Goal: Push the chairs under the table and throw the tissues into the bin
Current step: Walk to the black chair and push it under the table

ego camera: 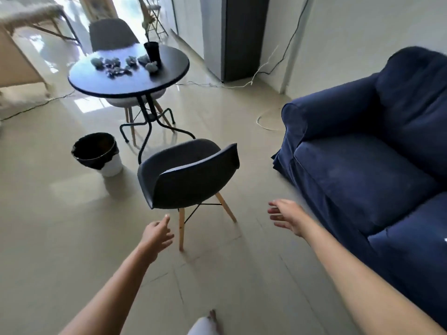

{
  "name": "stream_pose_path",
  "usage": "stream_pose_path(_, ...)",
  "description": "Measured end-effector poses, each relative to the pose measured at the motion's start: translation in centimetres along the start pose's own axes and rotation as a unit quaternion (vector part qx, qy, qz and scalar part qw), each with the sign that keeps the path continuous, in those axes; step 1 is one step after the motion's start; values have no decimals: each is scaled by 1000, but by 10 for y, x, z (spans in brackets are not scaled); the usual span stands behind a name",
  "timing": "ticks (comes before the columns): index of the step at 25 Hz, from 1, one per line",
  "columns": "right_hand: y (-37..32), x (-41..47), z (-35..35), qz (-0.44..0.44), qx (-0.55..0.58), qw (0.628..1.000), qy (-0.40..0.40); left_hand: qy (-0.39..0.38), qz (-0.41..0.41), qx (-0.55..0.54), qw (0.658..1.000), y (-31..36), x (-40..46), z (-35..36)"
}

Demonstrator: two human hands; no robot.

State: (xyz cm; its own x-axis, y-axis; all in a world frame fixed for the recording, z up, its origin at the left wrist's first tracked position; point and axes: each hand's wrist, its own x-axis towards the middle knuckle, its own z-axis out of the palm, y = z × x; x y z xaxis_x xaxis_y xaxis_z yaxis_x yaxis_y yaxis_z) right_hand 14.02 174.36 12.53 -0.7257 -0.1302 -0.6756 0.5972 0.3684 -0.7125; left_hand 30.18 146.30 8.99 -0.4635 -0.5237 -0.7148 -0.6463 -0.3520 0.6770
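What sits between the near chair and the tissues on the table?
In the head view, only bare floor, the table's black legs and bare tabletop separate the near chair from the tissues.

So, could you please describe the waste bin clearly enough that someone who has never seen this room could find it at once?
Start at the round black table with crumpled tissues on top. On the pale tiled floor beside its legs, left of the dark grey shell chair with wooden legs, stands the small white bin. It is the only open-topped container on the floor, lined with a black bag folded over its rim.
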Motion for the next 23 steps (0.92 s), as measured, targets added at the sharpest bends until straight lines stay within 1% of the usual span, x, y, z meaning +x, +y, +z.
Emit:
stream_pose_path(2,-27,10,2,-74,-56,996,-16,49,85,-12,995,14,-10,0)
stream_pose_path(3,-41,14,3,-121,-99,987,-24,75,138,15,987,21,-13,-1)
stream_pose_path(4,-55,18,6,-169,-149,974,-30,104,194,64,973,30,-13,-3)
stream_pose_path(5,-67,21,9,-214,-199,956,-34,133,249,122,952,38,-13,-4)
stream_pose_path(7,-90,27,19,-299,-277,913,-30,179,347,220,894,55,-6,-6)
stream_pose_path(9,-107,34,31,-386,-342,856,-22,191,406,270,852,74,3,-3)
stream_pose_path(11,-118,44,42,-443,-392,805,-43,174,435,321,823,86,10,5)
stream_pose_path(15,-133,72,58,-471,-483,734,-77,150,447,427,772,99,22,27)
stream_pose_path(18,-137,88,68,-517,-528,667,-96,143,459,482,732,102,30,39)
stream_pose_path(20,-136,97,74,-541,-532,643,-106,149,460,496,721,100,35,43)
stream_pose_path(23,-133,107,80,-586,-511,621,-96,168,449,488,730,96,37,48)
